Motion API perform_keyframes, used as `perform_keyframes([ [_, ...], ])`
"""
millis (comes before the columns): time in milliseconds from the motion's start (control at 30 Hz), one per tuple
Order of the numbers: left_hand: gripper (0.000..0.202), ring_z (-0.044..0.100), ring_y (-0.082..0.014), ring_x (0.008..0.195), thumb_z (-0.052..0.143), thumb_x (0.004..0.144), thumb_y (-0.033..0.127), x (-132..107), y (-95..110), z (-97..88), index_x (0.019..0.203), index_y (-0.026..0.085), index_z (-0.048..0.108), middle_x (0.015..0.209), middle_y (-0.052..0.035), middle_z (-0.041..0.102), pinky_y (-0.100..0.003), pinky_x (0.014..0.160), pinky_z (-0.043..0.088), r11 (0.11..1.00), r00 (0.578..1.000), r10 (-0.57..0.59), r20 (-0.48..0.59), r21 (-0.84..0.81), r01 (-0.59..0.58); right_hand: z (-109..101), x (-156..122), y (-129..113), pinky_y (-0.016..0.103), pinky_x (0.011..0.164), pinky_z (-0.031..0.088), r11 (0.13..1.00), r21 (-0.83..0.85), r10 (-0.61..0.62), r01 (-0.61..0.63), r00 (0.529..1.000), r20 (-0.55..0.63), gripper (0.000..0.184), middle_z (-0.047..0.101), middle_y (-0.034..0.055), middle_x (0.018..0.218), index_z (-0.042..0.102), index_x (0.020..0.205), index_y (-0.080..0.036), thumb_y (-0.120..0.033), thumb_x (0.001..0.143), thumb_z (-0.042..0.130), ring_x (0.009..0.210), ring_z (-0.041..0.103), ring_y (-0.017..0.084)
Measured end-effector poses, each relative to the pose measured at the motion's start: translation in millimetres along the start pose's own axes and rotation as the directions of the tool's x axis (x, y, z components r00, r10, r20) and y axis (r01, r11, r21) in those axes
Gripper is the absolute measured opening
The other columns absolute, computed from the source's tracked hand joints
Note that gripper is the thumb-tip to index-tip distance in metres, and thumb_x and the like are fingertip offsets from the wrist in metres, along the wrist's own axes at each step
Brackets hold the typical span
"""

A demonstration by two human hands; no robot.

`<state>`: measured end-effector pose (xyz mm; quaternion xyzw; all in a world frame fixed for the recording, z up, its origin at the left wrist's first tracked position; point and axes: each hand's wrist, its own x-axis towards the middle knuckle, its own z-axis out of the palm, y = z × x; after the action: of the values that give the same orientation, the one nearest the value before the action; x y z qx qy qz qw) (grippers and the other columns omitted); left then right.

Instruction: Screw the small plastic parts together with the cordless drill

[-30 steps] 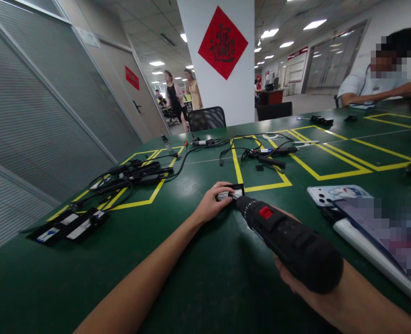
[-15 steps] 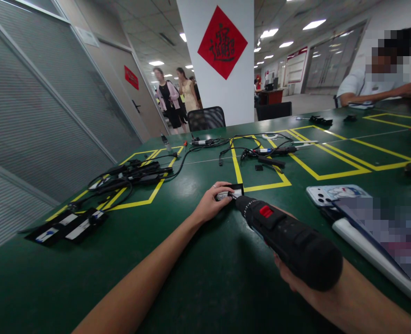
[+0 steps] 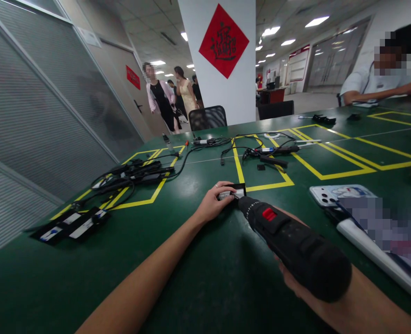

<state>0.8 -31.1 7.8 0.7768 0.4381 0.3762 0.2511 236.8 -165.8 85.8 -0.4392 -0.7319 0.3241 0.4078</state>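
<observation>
A black cordless drill (image 3: 289,241) with a red switch on top is gripped by my right hand (image 3: 296,280), mostly hidden beneath it. Its bit points forward and left, reaching a small black part with a white label (image 3: 240,189). Whether the tip touches a screw is too small to tell. My left hand (image 3: 216,200) is closed over the left side of that labelled part and holds it down on the green table (image 3: 191,278). A ring shows on one finger.
Bundled black cables (image 3: 135,175) and black labelled pieces (image 3: 69,225) lie left. Beyond my hands are more cables and a pen-shaped tool (image 3: 278,150) among yellow tape outlines. A phone (image 3: 342,192) and a pixelated flat item (image 3: 375,227) lie right. A person (image 3: 365,88) sits far right.
The view has shifted slightly, and the drill's rear end sits a little lower and further right. My left hand still holds the part. People in the background have moved.
</observation>
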Motion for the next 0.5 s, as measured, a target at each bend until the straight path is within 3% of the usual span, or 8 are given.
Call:
perform_keyframes([
  [500,0.022,0.048,-0.0204,0.113,0.051,0.082,0.027,0.2,0.7,0.6,0.096,0.019,0.065,0.119,-0.0068,0.052,-0.038,0.102,0.034,1.0,1.0,-0.007,-0.007,0.003,0.007,-6.7,-3.7,1.5,0.038,0.091,0.05,0.988,0.126,0.085,-0.094,0.994,0.072,0.052,0.063,-0.0023,0.118,0.044,0.124,-0.04,-0.016,0.079,0.053,0.109,0.058,0.023],
])
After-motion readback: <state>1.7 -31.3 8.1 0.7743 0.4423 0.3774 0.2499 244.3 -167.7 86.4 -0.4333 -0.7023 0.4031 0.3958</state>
